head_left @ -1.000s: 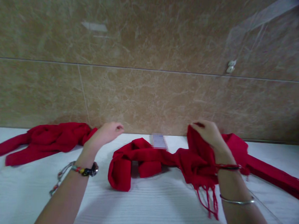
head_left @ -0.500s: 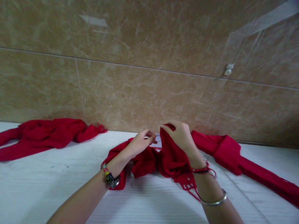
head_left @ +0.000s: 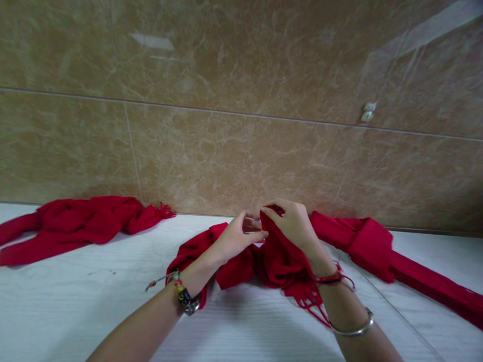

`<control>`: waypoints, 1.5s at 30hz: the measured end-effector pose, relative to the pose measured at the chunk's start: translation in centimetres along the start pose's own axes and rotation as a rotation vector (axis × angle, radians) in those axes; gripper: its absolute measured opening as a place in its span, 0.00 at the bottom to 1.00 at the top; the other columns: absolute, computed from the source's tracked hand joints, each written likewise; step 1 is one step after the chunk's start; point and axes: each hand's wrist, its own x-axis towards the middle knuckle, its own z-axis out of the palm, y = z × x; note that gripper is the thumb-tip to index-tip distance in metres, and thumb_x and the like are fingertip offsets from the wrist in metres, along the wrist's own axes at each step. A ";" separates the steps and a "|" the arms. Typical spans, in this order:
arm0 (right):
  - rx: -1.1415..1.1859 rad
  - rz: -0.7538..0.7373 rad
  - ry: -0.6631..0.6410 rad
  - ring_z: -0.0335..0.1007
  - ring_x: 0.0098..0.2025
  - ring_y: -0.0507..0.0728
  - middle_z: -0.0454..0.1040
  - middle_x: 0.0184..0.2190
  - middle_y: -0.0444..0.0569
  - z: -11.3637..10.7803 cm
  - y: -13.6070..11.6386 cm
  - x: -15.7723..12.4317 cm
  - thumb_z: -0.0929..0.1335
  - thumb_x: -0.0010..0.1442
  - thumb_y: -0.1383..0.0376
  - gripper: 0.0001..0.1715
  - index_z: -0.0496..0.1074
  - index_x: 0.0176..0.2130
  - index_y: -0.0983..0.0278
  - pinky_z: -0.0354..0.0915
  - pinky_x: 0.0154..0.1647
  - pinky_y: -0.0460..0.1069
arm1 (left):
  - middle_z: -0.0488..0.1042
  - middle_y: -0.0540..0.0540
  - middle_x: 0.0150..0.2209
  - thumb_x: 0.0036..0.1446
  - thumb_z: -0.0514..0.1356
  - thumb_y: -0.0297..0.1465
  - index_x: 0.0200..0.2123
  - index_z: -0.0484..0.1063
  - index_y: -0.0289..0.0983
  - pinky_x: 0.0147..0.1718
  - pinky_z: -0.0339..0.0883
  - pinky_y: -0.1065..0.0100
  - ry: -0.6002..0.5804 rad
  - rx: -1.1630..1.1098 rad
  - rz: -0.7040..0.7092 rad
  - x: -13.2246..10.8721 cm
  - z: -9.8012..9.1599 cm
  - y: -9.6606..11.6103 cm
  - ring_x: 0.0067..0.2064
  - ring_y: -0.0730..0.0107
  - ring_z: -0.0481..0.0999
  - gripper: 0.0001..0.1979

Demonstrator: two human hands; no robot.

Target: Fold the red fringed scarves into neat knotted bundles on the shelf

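A red scarf (head_left: 277,264) with a knotted fringe lies bunched on the white surface in front of me. My right hand (head_left: 290,221) pinches an edge of it between thumb and fingers and holds that part raised. Close beside this lifted edge is my left hand (head_left: 242,235), thumb and fingers apart with nothing visibly between them. Its wrist is over the left part of the scarf. A small white patch beneath the left thumb is mostly hidden by the hand.
Another red scarf (head_left: 89,219) lies crumpled at the left. A third red scarf (head_left: 370,247), folded over itself, stretches to the right edge. Behind the white surface (head_left: 138,300) rises a brown marbled tile wall (head_left: 226,158), with a small white fitting (head_left: 368,112) on it.
My left hand has moved right, closer to the raised edge, with its thumb reaching out, and covers most of the white label. My right hand keeps its pinch on the scarf.
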 end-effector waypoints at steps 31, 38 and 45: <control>0.185 0.048 -0.575 0.69 0.35 0.57 0.75 0.32 0.49 -1.4 6.7 -0.1 0.68 0.45 0.59 0.18 0.73 0.36 0.67 0.64 0.37 0.50 | 0.71 0.46 0.29 0.50 0.51 0.30 0.28 0.68 0.36 0.33 0.62 0.68 0.643 1.263 0.021 -0.7 -17.4 3.0 0.34 0.65 0.70 0.07; 0.203 0.082 -0.163 0.67 0.29 0.55 0.72 0.25 0.47 -2.2 7.3 0.1 0.68 0.45 0.60 0.11 0.70 0.26 0.65 0.62 0.31 0.49 | 0.73 0.45 0.28 0.50 0.51 0.30 0.27 0.69 0.37 0.30 0.62 0.68 0.589 1.379 -0.117 -0.6 -19.6 0.6 0.33 0.63 0.72 0.08; 0.327 0.177 0.719 0.60 0.25 0.50 0.63 0.22 0.39 -4.6 7.0 1.2 0.70 0.41 0.63 0.11 0.63 0.25 0.62 0.59 0.27 0.45 | 0.70 0.46 0.35 0.54 0.50 0.34 0.35 0.68 0.35 0.35 0.64 0.69 1.001 1.094 0.367 -1.4 -15.7 5.9 0.33 0.70 0.70 0.12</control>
